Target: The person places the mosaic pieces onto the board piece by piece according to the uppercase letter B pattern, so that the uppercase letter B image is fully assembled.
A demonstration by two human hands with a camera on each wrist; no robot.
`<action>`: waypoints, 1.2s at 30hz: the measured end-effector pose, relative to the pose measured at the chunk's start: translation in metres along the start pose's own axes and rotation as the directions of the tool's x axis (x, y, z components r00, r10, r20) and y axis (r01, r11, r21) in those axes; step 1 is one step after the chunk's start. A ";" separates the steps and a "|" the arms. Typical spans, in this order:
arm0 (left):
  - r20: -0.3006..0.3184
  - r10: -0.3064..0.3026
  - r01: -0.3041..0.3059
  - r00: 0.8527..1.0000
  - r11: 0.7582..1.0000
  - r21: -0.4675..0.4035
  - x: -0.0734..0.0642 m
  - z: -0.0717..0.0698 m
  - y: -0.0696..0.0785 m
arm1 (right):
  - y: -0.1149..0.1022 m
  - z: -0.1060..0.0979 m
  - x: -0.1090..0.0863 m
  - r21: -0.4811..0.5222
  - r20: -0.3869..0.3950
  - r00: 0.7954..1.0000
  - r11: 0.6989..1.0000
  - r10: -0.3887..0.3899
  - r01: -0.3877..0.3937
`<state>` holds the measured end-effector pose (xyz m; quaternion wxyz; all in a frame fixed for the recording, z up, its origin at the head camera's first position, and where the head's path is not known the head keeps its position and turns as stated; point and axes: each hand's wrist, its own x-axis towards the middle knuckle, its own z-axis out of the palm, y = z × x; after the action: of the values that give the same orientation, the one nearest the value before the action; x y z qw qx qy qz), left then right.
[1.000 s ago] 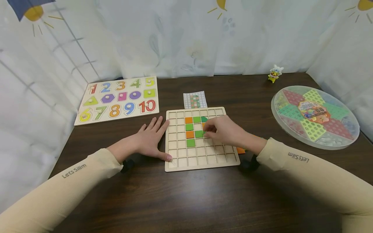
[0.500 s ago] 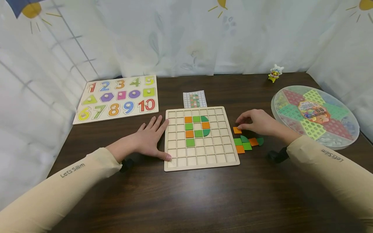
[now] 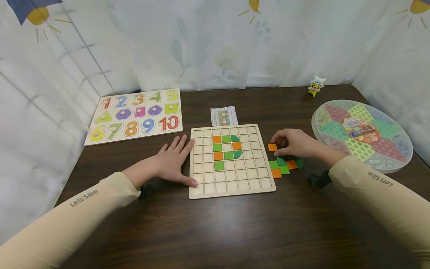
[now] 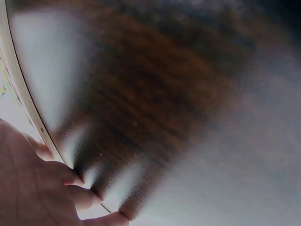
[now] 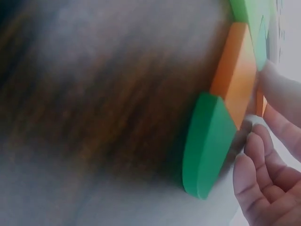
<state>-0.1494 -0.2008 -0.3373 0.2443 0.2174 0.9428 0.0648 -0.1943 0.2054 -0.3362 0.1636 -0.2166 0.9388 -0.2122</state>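
Note:
A wooden grid board (image 3: 250,185) lies on the table with orange and green square tiles and two dark green quarter-round tiles set in its cells. My left hand (image 3: 171,161) rests flat against the board's left edge, fingers spread and thumb over the lower corner. Right of the board, my right hand (image 3: 291,143) pinches an orange square tile (image 3: 272,147) between thumb and index finger, low over the table. In the right wrist view, that tile (image 5: 260,102) shows as a thin strip by the fingertips, its other fingers curled.
Just below the right hand lie loose tiles, among them a green square (image 3: 284,170) and a dark green quarter-round (image 3: 299,163). Behind the board is a small pattern card (image 3: 224,116). A number puzzle (image 3: 134,116) lies back left; a round game board (image 3: 362,135) and figurine (image 3: 315,86) stand right.
My right hand has let go of a dark green quarter-round in the grid and moved right to the orange square, where thumb and finger have shifted slightly around it. The left hand stays put.

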 end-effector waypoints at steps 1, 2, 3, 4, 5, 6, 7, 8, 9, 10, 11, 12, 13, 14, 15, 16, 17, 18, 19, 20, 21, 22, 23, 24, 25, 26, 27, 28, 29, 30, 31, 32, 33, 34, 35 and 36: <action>0.000 0.000 0.000 1.000 1.000 -0.001 0.000 0.000 0.000 | 0.000 0.001 0.000 0.001 0.000 1.000 1.000 0.001 -0.001; -0.001 0.000 0.000 1.000 1.000 -0.001 0.000 0.000 0.000 | 0.000 0.001 0.000 0.002 -0.002 1.000 1.000 0.001 -0.001; -0.001 0.000 0.000 1.000 1.000 -0.001 0.000 0.000 0.000 | 0.000 0.001 0.000 -0.001 -0.004 1.000 1.000 0.003 -0.003; -0.001 -0.001 0.001 1.000 1.000 -0.002 0.000 0.000 0.000 | 0.001 0.002 0.001 -0.001 -0.007 1.000 1.000 0.005 -0.005; -0.001 0.000 0.000 1.000 1.000 -0.002 -0.001 0.000 0.000 | 0.000 0.002 0.001 -0.001 -0.009 1.000 1.000 0.009 -0.009; -0.001 0.001 -0.001 1.000 1.000 -0.003 -0.001 0.000 0.000 | 0.000 0.002 0.001 -0.001 -0.010 1.000 1.000 0.015 -0.015; -0.001 0.002 -0.002 1.000 1.000 -0.003 -0.001 0.000 0.000 | -0.001 0.003 0.001 0.001 -0.010 1.000 1.000 0.019 -0.019; 0.000 0.003 -0.003 1.000 1.000 -0.003 -0.001 0.001 0.000 | -0.001 0.003 0.001 0.001 -0.012 1.000 1.000 0.028 -0.028; 0.000 0.005 -0.005 1.000 1.000 -0.002 -0.001 0.001 0.000 | -0.002 0.003 0.001 0.003 -0.018 0.999 0.999 0.038 -0.038; 0.001 0.006 -0.006 1.000 1.000 -0.002 -0.001 0.001 0.000 | -0.003 0.002 0.001 0.006 -0.028 0.998 0.999 0.048 -0.048; 0.001 0.006 -0.006 1.000 1.000 -0.002 -0.001 0.001 0.000 | -0.004 0.002 0.001 0.008 -0.042 0.998 0.998 0.056 -0.055; 0.002 0.006 -0.006 1.000 1.000 -0.001 -0.001 0.001 0.000 | -0.006 0.002 0.001 0.015 -0.058 0.996 0.998 0.065 -0.064; 0.002 0.005 -0.005 1.000 1.000 0.000 -0.001 0.001 0.000 | -0.009 0.002 0.001 0.024 -0.077 0.994 0.997 0.071 -0.070; 0.002 0.004 -0.004 1.000 1.000 0.001 -0.001 0.001 0.000 | -0.012 0.003 0.000 0.034 -0.095 0.992 0.997 0.078 -0.075; 0.002 0.003 -0.003 1.000 1.000 0.001 -0.001 0.001 0.000 | -0.015 0.003 0.000 0.051 -0.109 0.991 0.996 0.080 -0.075; 0.002 0.002 -0.002 1.000 1.000 0.001 -0.001 0.001 0.000 | -0.019 0.005 0.000 0.066 -0.121 0.989 0.995 0.080 -0.072; 0.002 0.002 -0.002 1.000 1.000 0.001 -0.001 0.001 0.000 | -0.024 0.006 0.000 0.082 -0.128 0.989 0.994 0.076 -0.066; 0.002 0.002 -0.002 1.000 1.000 0.001 -0.001 0.000 0.000 | -0.030 0.008 0.000 0.104 -0.129 0.989 0.993 0.076 -0.063; 0.001 0.003 -0.003 1.000 1.000 0.001 -0.001 0.000 0.000 | -0.035 0.011 0.001 0.123 -0.128 0.989 0.991 0.072 -0.057; 0.001 0.004 -0.004 1.000 1.000 0.001 -0.001 0.000 0.000 | -0.041 0.014 0.001 0.138 -0.122 0.990 0.989 0.067 -0.050; 0.001 0.004 -0.004 1.000 1.000 0.000 -0.001 0.000 0.000 | -0.047 0.017 0.002 0.154 -0.113 0.992 0.987 0.060 -0.042; 0.002 0.005 -0.005 1.000 1.000 -0.001 -0.001 -0.001 0.000 | -0.053 0.020 0.003 0.161 -0.105 0.993 0.986 0.049 -0.032; 0.002 0.005 -0.005 1.000 1.000 -0.001 -0.001 -0.001 0.000 | -0.058 0.023 0.004 0.169 -0.094 0.995 0.985 0.039 -0.022; 0.002 0.004 -0.004 1.000 1.000 -0.002 -0.001 -0.001 0.000 | -0.064 0.026 0.005 0.174 -0.083 0.996 0.985 0.028 -0.013; 0.002 0.003 -0.003 1.000 1.000 -0.001 -0.001 -0.001 0.000 | -0.069 0.028 0.006 0.180 -0.073 0.997 0.984 0.015 -0.002; 0.003 0.002 -0.002 1.000 1.000 -0.001 -0.001 -0.002 0.000 | -0.074 0.031 0.007 0.185 -0.061 0.998 0.983 0.000 0.012; 0.004 0.001 -0.001 1.000 1.000 -0.002 -0.001 -0.002 0.001 | -0.079 0.033 0.008 0.191 -0.050 0.999 0.981 -0.014 0.023; 0.005 0.000 0.000 1.000 1.000 -0.003 -0.001 -0.002 0.001 | -0.082 0.035 0.009 0.198 -0.040 0.999 0.980 -0.028 0.035; 0.006 -0.001 0.001 1.000 1.000 -0.003 -0.001 -0.002 0.001 | -0.086 0.037 0.010 0.208 -0.030 0.999 0.977 -0.040 0.045; 0.007 -0.002 0.002 1.000 1.000 -0.004 -0.001 -0.002 0.001 | -0.090 0.040 0.011 0.210 -0.022 0.998 0.976 -0.054 0.057; 0.008 -0.002 0.002 1.000 1.000 -0.004 -0.001 -0.002 0.001 | -0.093 0.042 0.012 0.217 -0.013 0.998 0.974 -0.066 0.067; 0.010 -0.003 0.004 1.000 1.000 -0.006 -0.001 -0.003 0.002 | -0.096 0.044 0.013 0.217 -0.006 0.997 0.973 -0.078 0.078; 0.011 -0.005 0.005 1.000 1.000 -0.006 -0.002 -0.003 0.002 | -0.098 0.046 0.014 0.215 -0.001 0.996 0.973 -0.088 0.086; 0.011 -0.005 0.005 1.000 1.000 -0.006 -0.002 -0.003 0.002 | -0.101 0.048 0.015 0.214 0.000 0.996 0.973 -0.095 0.092; 0.011 -0.006 0.006 1.000 1.000 -0.006 -0.002 -0.003 0.002 | -0.103 0.050 0.016 0.209 0.001 0.995 0.973 -0.098 0.096; 0.010 -0.006 0.006 1.000 1.000 -0.005 -0.001 -0.002 0.002 | -0.106 0.051 0.017 0.199 -0.001 0.995 0.975 -0.103 0.101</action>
<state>-0.1488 -0.2000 -0.3342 0.2500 0.2142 0.9420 0.0652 -0.1522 0.0945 -0.3342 0.1775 -0.2480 0.8997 -0.3122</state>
